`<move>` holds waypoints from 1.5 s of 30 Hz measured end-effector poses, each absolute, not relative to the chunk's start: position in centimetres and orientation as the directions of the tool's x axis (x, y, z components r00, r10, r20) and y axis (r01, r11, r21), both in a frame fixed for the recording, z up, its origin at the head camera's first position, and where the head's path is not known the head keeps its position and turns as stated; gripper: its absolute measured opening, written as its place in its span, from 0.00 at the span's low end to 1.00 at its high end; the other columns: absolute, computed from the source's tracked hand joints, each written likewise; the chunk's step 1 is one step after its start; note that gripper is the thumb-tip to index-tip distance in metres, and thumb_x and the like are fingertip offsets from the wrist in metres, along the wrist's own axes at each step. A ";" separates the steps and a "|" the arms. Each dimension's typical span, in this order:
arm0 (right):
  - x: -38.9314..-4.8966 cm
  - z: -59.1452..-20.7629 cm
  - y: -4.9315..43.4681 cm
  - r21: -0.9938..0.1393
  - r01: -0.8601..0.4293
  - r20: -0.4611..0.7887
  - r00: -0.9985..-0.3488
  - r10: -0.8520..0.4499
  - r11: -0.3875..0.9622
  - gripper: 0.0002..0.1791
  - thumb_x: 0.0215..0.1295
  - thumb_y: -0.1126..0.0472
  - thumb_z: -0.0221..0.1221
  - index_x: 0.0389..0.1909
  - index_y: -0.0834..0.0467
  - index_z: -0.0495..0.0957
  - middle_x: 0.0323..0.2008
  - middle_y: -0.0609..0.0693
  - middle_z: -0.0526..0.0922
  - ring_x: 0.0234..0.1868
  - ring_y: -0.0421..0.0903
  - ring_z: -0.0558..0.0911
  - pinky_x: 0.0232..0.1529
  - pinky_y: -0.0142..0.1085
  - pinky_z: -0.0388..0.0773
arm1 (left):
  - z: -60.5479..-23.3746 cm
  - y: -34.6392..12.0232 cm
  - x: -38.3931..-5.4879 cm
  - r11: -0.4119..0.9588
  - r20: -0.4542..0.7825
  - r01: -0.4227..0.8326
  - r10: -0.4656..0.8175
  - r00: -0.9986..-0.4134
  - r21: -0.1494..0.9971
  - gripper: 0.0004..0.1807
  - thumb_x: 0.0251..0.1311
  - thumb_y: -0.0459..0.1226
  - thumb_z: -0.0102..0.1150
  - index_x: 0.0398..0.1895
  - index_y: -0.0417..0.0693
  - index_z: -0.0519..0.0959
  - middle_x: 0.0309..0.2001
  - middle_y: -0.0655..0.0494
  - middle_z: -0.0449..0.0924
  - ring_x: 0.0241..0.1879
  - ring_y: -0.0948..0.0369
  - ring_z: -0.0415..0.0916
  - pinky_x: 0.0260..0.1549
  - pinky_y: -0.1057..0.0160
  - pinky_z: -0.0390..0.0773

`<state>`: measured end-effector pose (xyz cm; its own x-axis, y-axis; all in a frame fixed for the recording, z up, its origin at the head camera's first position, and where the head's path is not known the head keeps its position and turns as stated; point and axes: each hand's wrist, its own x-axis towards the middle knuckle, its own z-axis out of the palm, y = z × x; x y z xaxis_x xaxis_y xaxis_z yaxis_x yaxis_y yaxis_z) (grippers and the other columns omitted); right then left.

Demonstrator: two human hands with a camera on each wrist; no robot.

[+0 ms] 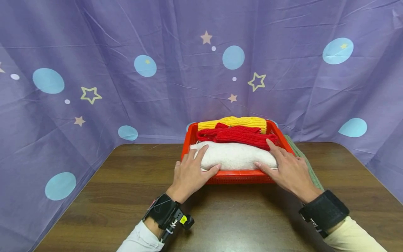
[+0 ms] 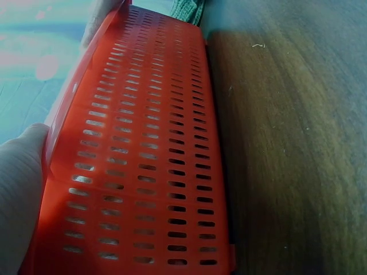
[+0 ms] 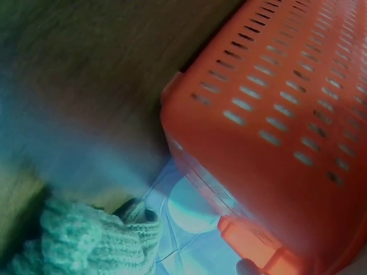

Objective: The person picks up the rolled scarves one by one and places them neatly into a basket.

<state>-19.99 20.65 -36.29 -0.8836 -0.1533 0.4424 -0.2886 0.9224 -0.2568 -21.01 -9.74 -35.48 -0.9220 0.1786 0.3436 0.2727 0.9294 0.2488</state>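
Observation:
A white fuzzy cloth [image 1: 234, 155], rolled or folded into a long bundle, lies along the front of a red plastic basket [image 1: 240, 177]. At its left end rests my left hand [image 1: 190, 175], fingers spread, thumb along the front rim. My right hand [image 1: 291, 171] lies spread over the right end, its thumb on the cloth and its index fingertip near a red knitted piece [image 1: 237, 135]. Behind the red knit lies a yellow ribbed knit [image 1: 236, 121]. In the left wrist view, the slotted basket wall [image 2: 143, 149] fills the middle, with the left thumb [image 2: 23, 154] at its rim.
A green knitted piece [image 1: 305, 161] lies on the wooden table [image 1: 141, 175] against the basket's right side. Purple curtain [image 1: 176, 80] with stars and blue spots hangs behind the table.

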 end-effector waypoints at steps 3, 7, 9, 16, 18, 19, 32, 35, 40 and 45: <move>-20.0 -36.2 20.7 -0.243 -0.279 0.413 -0.896 -0.161 0.929 0.44 0.64 0.29 0.54 0.72 0.55 0.67 0.59 0.66 0.80 0.54 0.65 0.80 0.45 0.64 0.71 | -35.5 -9.8 -21.0 0.932 0.343 0.269 0.176 -0.923 0.244 0.44 0.58 0.72 0.50 0.76 0.66 0.64 0.65 0.50 0.72 0.60 0.51 0.72 0.49 0.39 0.73; -20.1 -36.3 20.6 -0.232 -0.297 0.460 -0.873 -0.165 0.926 0.37 0.65 0.32 0.56 0.63 0.55 0.75 0.56 0.64 0.81 0.54 0.65 0.78 0.51 0.68 0.66 | -35.5 -9.8 -21.1 0.935 0.341 0.265 0.175 -0.924 0.238 0.44 0.58 0.72 0.49 0.76 0.66 0.64 0.65 0.50 0.72 0.60 0.51 0.73 0.49 0.39 0.73; -20.1 -36.4 20.6 -0.234 -0.312 0.495 -0.853 -0.163 0.921 0.37 0.63 0.33 0.58 0.64 0.56 0.75 0.61 0.64 0.77 0.60 0.67 0.73 0.55 0.72 0.60 | -35.5 -9.7 -21.1 0.934 0.342 0.267 0.177 -0.923 0.238 0.44 0.58 0.72 0.49 0.76 0.66 0.64 0.65 0.50 0.72 0.60 0.51 0.73 0.49 0.39 0.73; -20.0 -36.4 20.7 -0.263 -0.308 0.471 -0.868 -0.157 0.914 0.46 0.62 0.30 0.58 0.76 0.51 0.62 0.69 0.65 0.69 0.66 0.67 0.70 0.53 0.72 0.64 | -35.5 -9.8 -21.0 0.930 0.347 0.275 0.182 -0.920 0.242 0.44 0.58 0.72 0.50 0.76 0.66 0.64 0.65 0.50 0.72 0.60 0.51 0.72 0.49 0.39 0.73; -20.0 -36.4 20.7 -0.244 -0.303 0.455 -0.875 -0.167 0.921 0.44 0.64 0.30 0.57 0.73 0.52 0.66 0.63 0.65 0.76 0.58 0.65 0.77 0.49 0.67 0.70 | -35.5 -9.8 -21.0 0.931 0.349 0.275 0.182 -0.919 0.240 0.44 0.58 0.72 0.50 0.76 0.66 0.64 0.65 0.50 0.73 0.60 0.51 0.72 0.49 0.39 0.73; -20.0 -36.3 20.7 -0.233 -0.303 0.452 -0.875 -0.173 0.924 0.42 0.64 0.30 0.56 0.71 0.53 0.69 0.59 0.64 0.79 0.54 0.64 0.79 0.46 0.65 0.72 | -35.5 -9.8 -21.0 0.931 0.350 0.275 0.181 -0.919 0.239 0.44 0.58 0.72 0.50 0.76 0.66 0.64 0.65 0.50 0.73 0.60 0.51 0.72 0.49 0.39 0.73; -20.0 -36.1 20.7 -0.227 -0.293 0.422 -0.889 -0.177 0.929 0.37 0.66 0.32 0.55 0.65 0.55 0.73 0.55 0.65 0.82 0.50 0.65 0.81 0.45 0.64 0.73 | -35.5 -9.8 -21.0 0.928 0.347 0.278 0.182 -0.920 0.249 0.44 0.58 0.72 0.50 0.76 0.66 0.64 0.65 0.50 0.72 0.61 0.51 0.72 0.50 0.38 0.72; -20.0 -36.1 20.7 -0.229 -0.302 0.430 -0.884 -0.182 0.925 0.36 0.66 0.33 0.56 0.64 0.55 0.73 0.55 0.64 0.82 0.50 0.64 0.81 0.46 0.65 0.72 | -35.5 -9.8 -21.0 0.928 0.347 0.277 0.182 -0.920 0.248 0.44 0.59 0.72 0.50 0.76 0.66 0.64 0.65 0.50 0.72 0.61 0.51 0.72 0.50 0.38 0.72; -19.9 -36.0 20.8 -0.282 -0.314 0.462 -0.873 -0.158 0.907 0.38 0.63 0.33 0.60 0.63 0.56 0.74 0.56 0.63 0.80 0.55 0.64 0.78 0.49 0.67 0.69 | -35.6 -9.9 -20.9 0.930 0.345 0.274 0.180 -0.921 0.245 0.44 0.59 0.72 0.50 0.76 0.66 0.64 0.65 0.50 0.72 0.60 0.51 0.72 0.50 0.39 0.73; -20.0 -35.2 22.1 -0.409 -0.323 0.495 -0.864 -0.090 0.853 0.38 0.64 0.38 0.63 0.66 0.59 0.71 0.61 0.66 0.74 0.60 0.70 0.71 0.52 0.70 0.63 | -35.6 -9.9 -20.9 0.926 0.353 0.282 0.183 -0.917 0.251 0.44 0.58 0.71 0.50 0.76 0.66 0.64 0.66 0.51 0.71 0.62 0.52 0.70 0.51 0.38 0.72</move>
<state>-19.98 22.12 -35.16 -0.8643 -0.0897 0.4949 -0.3229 0.8534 -0.4092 -20.94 -9.91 -35.56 -0.9174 0.1829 0.3535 0.2815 0.9260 0.2515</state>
